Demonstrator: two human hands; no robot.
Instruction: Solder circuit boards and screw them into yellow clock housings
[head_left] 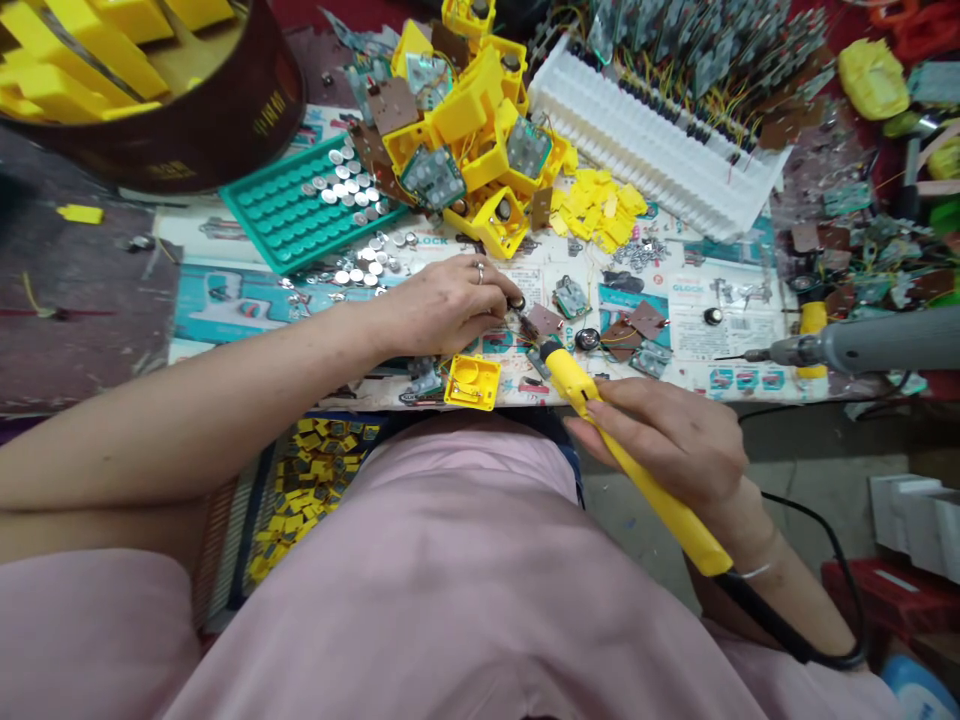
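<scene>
My right hand (667,430) is closed around a yellow soldering iron (645,480), whose tip points up and left at small parts on the paper-covered table. Fingers of my left hand (457,300) pinch a small round dark part (517,302) just beyond that tip. A brown board (545,320) with wires lies beside the tip. Nearer to me, an open yellow case (472,382) rests at the table's front edge. Right of the iron's tip are a round black part (587,339) and several brown and green boards (651,357).
A teal tray (277,215) with silver discs is at the back left, near a large dark tub (187,150). Yellow cases (480,110) are piled behind my left hand. A white foam rack (645,140) holds boards. A grey electric screwdriver (892,340) juts in from the right.
</scene>
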